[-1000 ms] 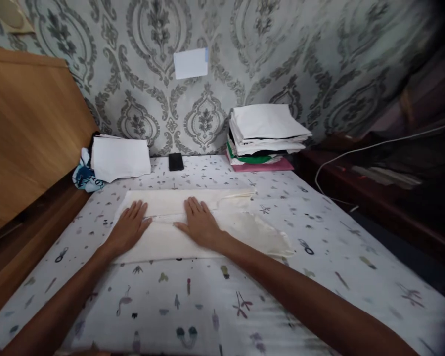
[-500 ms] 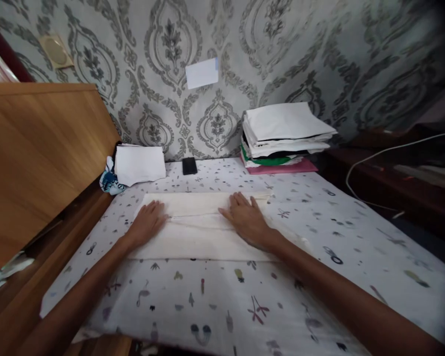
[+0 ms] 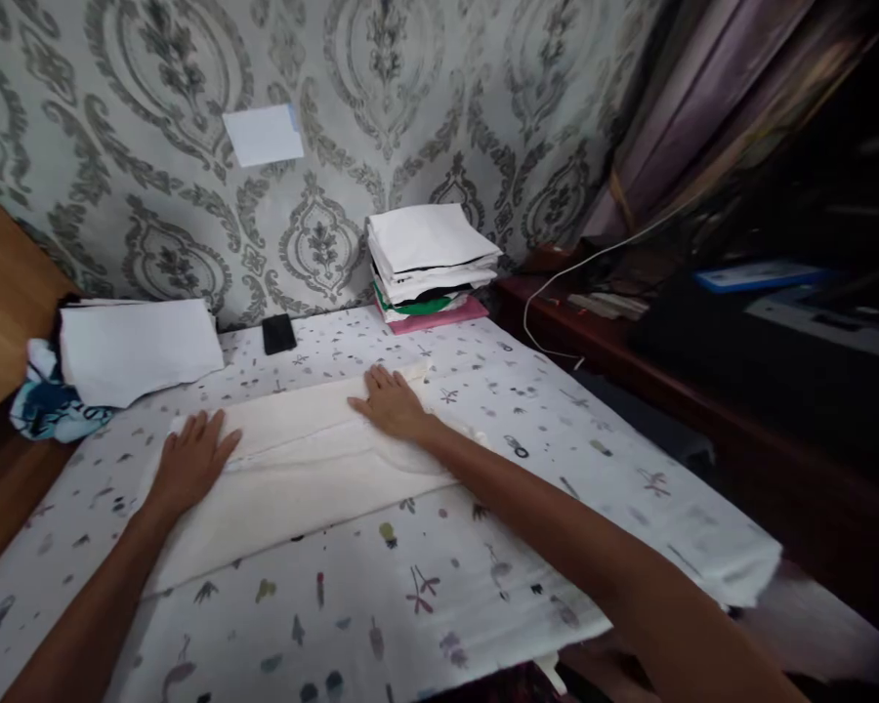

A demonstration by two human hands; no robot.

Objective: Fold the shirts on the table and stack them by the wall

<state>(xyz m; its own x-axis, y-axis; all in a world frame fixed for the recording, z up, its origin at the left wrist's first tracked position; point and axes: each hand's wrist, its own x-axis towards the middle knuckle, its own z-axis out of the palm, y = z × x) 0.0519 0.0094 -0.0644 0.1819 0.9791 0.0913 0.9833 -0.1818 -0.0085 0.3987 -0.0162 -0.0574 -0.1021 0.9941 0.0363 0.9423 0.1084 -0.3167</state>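
A cream-white folded cloth [image 3: 293,488] lies as a long flat strip on the patterned sheet, its two long edges meeting near the middle. My left hand [image 3: 190,459] rests flat on its left end with the fingers extended. On the right part of the cloth, my right hand [image 3: 392,405] is pressed palm down, fingers and thumb spread. Neither hand grips the fabric. Slight wrinkles show in the cloth just below my right hand.
Behind the cloth stand a pile of folded white cloths [image 3: 139,347] and a dark phone-like rectangle [image 3: 278,334]. A taller stack of folded clothes [image 3: 432,244] sits by the wall. A white cable [image 3: 534,303] hangs at right, near a dark red ledge [image 3: 703,420].
The view has swung to the right, so everything sits further left in it. Both hands remain flat on the cloth, at its left and right parts.
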